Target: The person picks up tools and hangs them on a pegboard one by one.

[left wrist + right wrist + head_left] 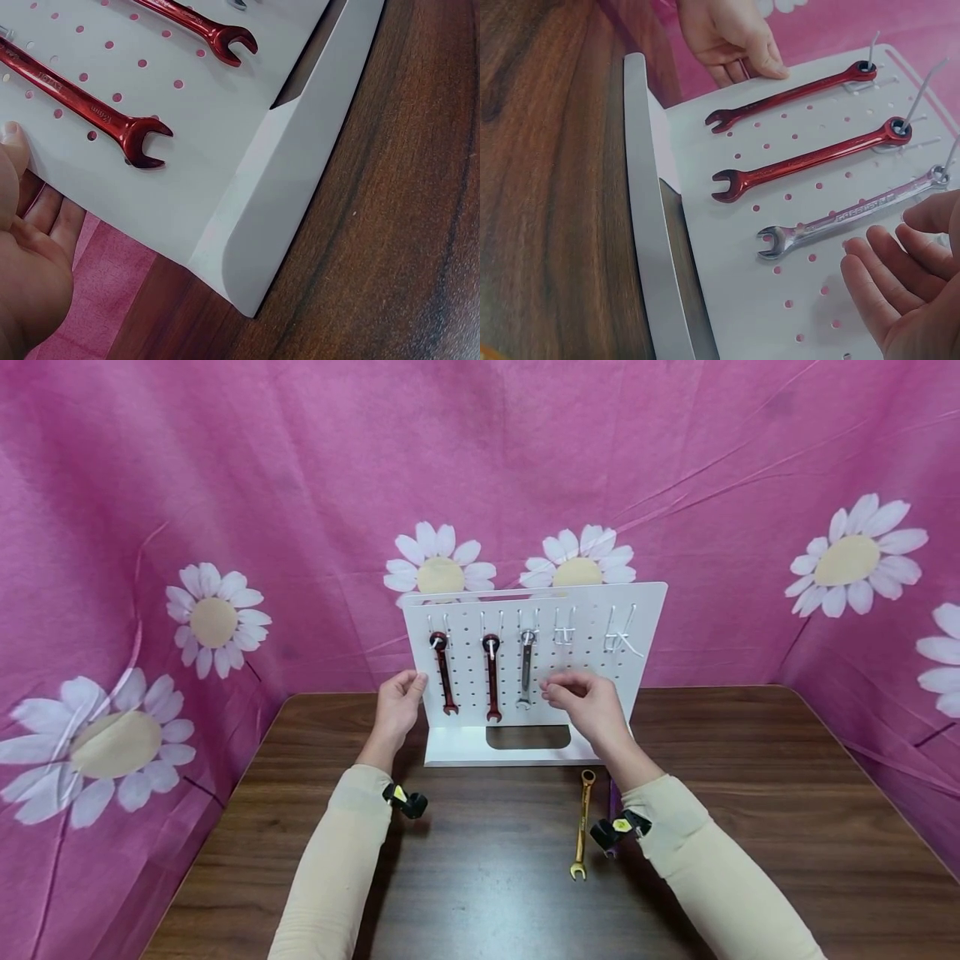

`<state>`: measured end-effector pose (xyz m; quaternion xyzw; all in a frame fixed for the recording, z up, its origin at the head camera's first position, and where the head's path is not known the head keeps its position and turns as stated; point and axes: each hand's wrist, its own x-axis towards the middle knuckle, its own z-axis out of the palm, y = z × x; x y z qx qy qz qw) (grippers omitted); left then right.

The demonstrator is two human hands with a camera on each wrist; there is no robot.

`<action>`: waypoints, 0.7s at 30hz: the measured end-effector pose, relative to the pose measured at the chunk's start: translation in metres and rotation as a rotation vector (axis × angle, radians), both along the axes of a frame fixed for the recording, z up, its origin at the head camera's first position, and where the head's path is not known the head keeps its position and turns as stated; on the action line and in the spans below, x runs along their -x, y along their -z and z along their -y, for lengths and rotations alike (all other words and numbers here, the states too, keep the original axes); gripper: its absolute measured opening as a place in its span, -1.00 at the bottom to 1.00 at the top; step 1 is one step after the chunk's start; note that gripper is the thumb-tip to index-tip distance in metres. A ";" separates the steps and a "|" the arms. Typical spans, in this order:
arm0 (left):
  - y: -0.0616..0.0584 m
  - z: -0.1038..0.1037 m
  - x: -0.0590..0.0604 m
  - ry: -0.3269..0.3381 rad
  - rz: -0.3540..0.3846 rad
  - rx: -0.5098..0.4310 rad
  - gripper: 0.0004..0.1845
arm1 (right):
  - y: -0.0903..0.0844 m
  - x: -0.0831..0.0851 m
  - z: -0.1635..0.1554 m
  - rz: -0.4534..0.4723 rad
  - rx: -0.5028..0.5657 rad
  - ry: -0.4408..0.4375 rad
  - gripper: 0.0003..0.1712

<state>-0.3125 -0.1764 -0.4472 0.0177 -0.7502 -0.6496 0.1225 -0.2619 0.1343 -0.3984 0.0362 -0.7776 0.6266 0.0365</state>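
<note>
Plainly, the silver wrench (853, 214) was the thing nearest the work: it hung by its ring end from a wire hook (949, 156) on the white pegboard stand (645, 635), third from the left, with its open jaw pointing toward six o'clock. The right hand (588, 703) hovered just at three o'clock of it, fingers loosely relaxed and apart, gripping nothing. The left hand (397, 702) lay at nine o'clock against the board's edge, thumb on the front face and straight fingers behind, steadying it. As a judgement, the wrench would have handled as a stiff, fairly dense steel bar, smooth and a little slippery where polished, not fragile; the flat shank midway offered the surest pinch, lifting the ring up and off the hook. Two red wrenches (807, 160) hung beside it at nine o'clock, and would likely have felt much the same. Raised lettering ran along the silver shank, and small markings showed on the red ones, but it was too blurred to read, possibly a size and maker's mark. On the wooden desk (750, 827), at six o'clock of the stand, lay a gold wrench (582, 823) beside the right sleeve.
</note>
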 end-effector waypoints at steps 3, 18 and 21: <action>-0.001 -0.001 -0.001 -0.005 0.009 0.002 -0.68 | 0.000 -0.005 -0.004 -0.013 0.006 -0.012 -0.67; -0.002 -0.001 -0.003 -0.007 0.009 0.019 -0.67 | 0.000 -0.025 -0.019 -0.016 -0.052 -0.029 -0.68; -0.002 -0.001 -0.002 -0.005 0.006 0.018 -0.67 | 0.000 -0.030 -0.022 -0.005 -0.077 -0.022 -0.67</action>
